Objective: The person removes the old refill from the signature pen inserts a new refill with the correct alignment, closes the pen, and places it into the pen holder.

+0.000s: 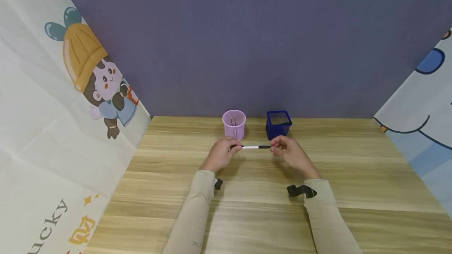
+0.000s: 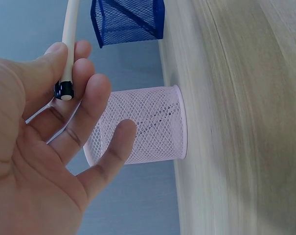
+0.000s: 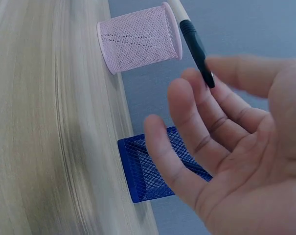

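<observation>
A white marker [image 1: 250, 147] with a black cap is held level between both hands, above the wooden table. My left hand [image 1: 221, 154] pinches its white barrel near the tail end between thumb and fingers; the black end plug [image 2: 64, 91] pokes out below them. At the other end, my right hand [image 1: 290, 153] has thumb and index finger on the tip of the black cap [image 3: 195, 49], its other fingers spread loosely. Just beyond the left hand stands a pink mesh pen cup [image 1: 234, 126]. A blue square mesh pen holder [image 1: 277, 130] stands upright beyond the right hand.
The wooden table [image 1: 254, 214] ends at a dark grey-blue panel [image 1: 226, 42] behind the two holders. Printed white sheets flank it, with a cartoon figure [image 1: 102, 73] on the left one. Black straps [image 1: 301, 191] hang at the wrists.
</observation>
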Available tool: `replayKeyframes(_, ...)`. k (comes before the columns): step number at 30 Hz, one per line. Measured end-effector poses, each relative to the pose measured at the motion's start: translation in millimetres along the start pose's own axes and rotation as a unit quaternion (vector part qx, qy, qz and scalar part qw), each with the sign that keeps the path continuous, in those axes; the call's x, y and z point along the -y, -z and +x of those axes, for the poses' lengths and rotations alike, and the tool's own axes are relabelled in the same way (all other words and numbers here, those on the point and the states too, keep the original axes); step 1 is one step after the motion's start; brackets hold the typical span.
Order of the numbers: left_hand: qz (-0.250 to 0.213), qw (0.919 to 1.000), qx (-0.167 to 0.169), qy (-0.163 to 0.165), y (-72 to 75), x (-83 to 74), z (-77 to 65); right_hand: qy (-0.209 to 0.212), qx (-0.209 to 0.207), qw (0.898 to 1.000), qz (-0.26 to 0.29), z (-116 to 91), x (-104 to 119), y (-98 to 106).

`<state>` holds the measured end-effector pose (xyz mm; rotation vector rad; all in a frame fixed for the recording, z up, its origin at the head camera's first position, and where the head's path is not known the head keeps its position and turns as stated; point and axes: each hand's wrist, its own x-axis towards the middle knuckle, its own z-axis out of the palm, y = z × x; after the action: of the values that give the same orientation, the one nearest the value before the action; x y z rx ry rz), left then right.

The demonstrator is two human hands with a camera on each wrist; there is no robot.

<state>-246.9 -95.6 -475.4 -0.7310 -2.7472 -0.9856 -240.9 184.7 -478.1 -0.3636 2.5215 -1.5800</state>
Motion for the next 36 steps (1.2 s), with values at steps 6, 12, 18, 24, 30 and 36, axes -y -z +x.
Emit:
replayKeyframes(6,0.003,1.0000,-0.002,0.000,-0.5,0.7,-0.4,-0.006,0.009,1.000,-0.005,-2.1,2.7,0.1)
replayKeyframes(12,0.006,1.0000,0.000,0.002,1.6,-0.9,-1.1,0.005,0.013,1.000,-0.013,-2.1,2.7,-0.2)
replayKeyframes(18,0.006,1.0000,-0.001,0.004,2.7,-1.1,-1.0,-0.007,0.018,1.000,-0.012,-0.5,-0.9,-0.8)
replayKeyframes(24,-0.003,1.0000,-0.001,0.010,3.2,-1.6,-0.9,-0.001,0.022,1.000,-0.021,-7.6,16.0,0.1)
replayKeyframes(30,-0.001,1.0000,-0.001,0.009,3.0,-1.3,-0.7,0.014,0.018,0.999,-0.035,-2.8,1.8,0.3)
replayKeyframes(36,0.004,1.0000,0.004,0.007,2.7,-0.9,-0.4,0.012,0.017,0.999,-0.034,-3.4,2.6,0.7)
